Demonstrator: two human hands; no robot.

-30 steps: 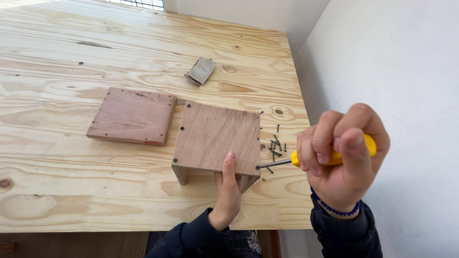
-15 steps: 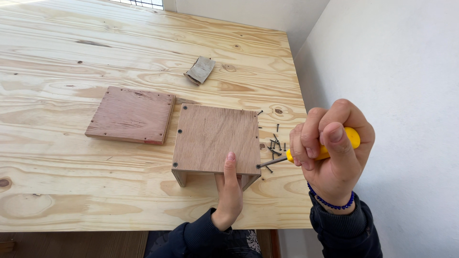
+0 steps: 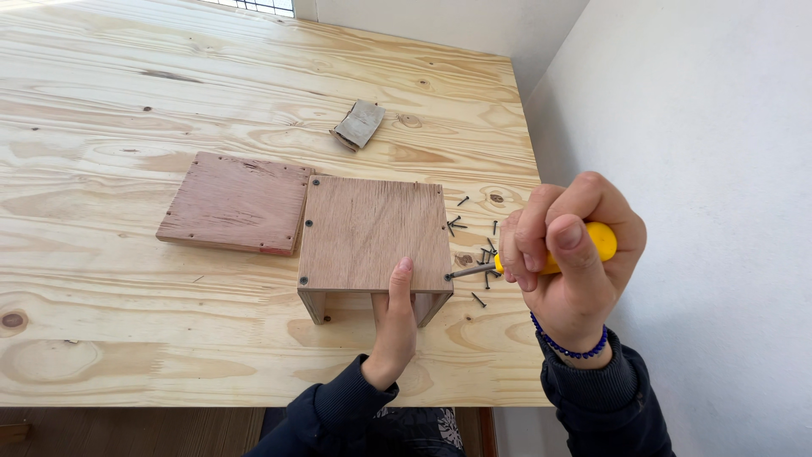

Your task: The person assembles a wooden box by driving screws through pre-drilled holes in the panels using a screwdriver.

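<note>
A small box of brown plywood [image 3: 372,233] stands near the front edge of a pale pine table [image 3: 169,93], its square top panel facing up. My left hand [image 3: 394,326] lies against the box's front, thumb pressed on the top panel's near edge. My right hand [image 3: 568,258] grips a yellow-handled screwdriver [image 3: 592,245]. Its metal shaft points left and its tip meets the screw at the panel's front right corner [image 3: 447,276]. Screw heads show at the panel's other corners.
A flat square plywood board [image 3: 237,203] lies touching the box on its left. Several loose dark screws [image 3: 478,245] are scattered to the right of the box. A folded scrap of sandpaper [image 3: 358,124] sits farther back. A white wall [image 3: 702,169] borders the table's right edge.
My right hand has turned around the screwdriver and shifted slightly left, with the tip staying at the front right corner screw. The left hand and the box have stayed put.
</note>
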